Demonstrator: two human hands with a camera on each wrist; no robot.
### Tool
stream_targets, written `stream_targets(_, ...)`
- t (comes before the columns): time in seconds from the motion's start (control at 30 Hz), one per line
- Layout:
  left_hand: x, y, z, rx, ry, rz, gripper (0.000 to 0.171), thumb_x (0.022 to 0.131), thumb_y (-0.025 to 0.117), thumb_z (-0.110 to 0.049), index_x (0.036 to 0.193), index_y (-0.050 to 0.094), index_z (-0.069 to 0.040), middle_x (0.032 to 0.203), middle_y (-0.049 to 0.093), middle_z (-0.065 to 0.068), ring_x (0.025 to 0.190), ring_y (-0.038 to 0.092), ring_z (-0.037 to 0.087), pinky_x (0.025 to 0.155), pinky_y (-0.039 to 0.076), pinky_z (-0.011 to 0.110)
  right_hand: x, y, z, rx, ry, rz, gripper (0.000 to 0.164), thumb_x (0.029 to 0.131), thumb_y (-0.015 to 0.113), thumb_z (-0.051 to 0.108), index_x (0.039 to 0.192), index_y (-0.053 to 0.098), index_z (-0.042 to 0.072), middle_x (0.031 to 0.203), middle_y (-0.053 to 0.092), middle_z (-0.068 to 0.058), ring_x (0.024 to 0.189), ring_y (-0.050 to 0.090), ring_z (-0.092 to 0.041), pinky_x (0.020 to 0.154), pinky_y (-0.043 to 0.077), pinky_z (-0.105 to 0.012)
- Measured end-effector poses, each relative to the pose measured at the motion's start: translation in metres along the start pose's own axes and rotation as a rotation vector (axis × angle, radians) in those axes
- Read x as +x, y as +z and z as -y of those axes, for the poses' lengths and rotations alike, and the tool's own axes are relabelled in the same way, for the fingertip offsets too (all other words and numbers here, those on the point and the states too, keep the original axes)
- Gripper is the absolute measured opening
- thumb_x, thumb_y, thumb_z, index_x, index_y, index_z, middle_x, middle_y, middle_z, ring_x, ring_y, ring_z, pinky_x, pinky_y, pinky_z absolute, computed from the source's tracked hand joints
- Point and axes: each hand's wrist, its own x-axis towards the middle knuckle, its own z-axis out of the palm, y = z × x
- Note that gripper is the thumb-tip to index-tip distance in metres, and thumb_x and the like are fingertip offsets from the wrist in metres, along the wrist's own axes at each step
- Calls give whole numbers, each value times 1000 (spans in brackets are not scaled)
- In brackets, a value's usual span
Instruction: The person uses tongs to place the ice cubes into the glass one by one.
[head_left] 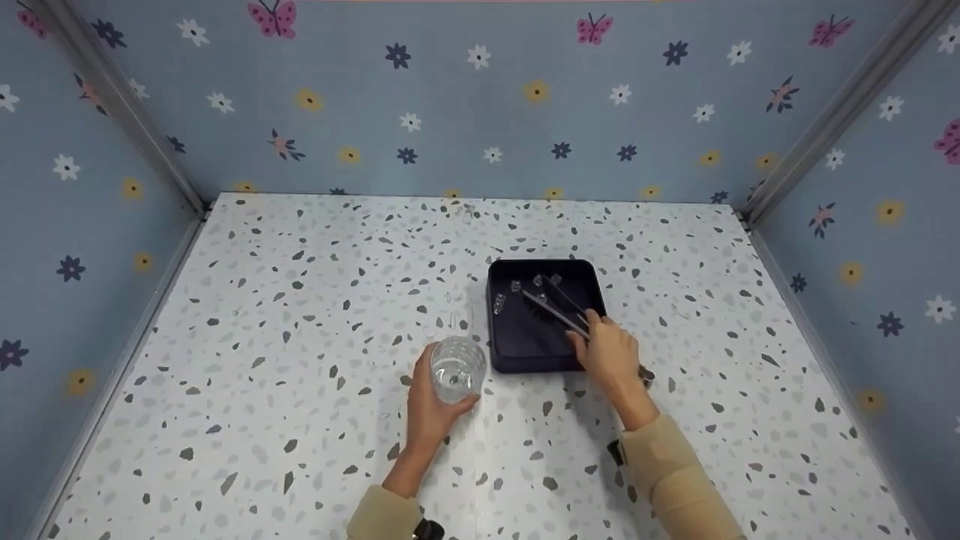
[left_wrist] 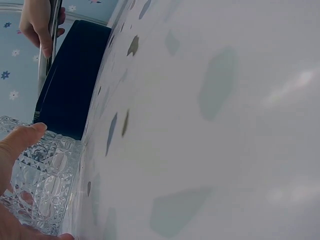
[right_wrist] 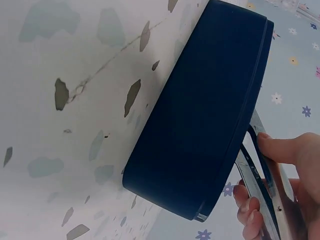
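Note:
My left hand (head_left: 433, 405) grips a clear patterned glass (head_left: 458, 367) standing on the table; something clear lies at its bottom. In the left wrist view, the thumb and fingers wrap around the faceted glass (left_wrist: 42, 182). My right hand (head_left: 609, 351) holds metal tongs (head_left: 559, 313) over a dark square tray (head_left: 525, 360), their two arms apart. Several small clear pieces, like ice cubes (head_left: 500, 303), lie in the tray's far and left part, near the tong tips. In the right wrist view, thumb and fingers pinch the tongs (right_wrist: 272, 185) above the tray's rim; the wall hides the tips.
The white speckled table (head_left: 300, 360) carries the tray just right of the glass. Blue flowered panels (head_left: 450, 90) stand at the back and both sides, with metal posts (head_left: 840, 112) at the corners.

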Motion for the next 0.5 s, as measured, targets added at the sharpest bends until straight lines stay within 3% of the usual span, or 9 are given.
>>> stream_targets(0.5,0,0,-2,15,-4,-13,100,51,84,-12,134,30,-2,132,39,12,121,36,26,104,26,33,11,12,-1,-31,14,28,40,79,65,31,105,60,0,77,60,-19,64,58,-40,52,47,-50)
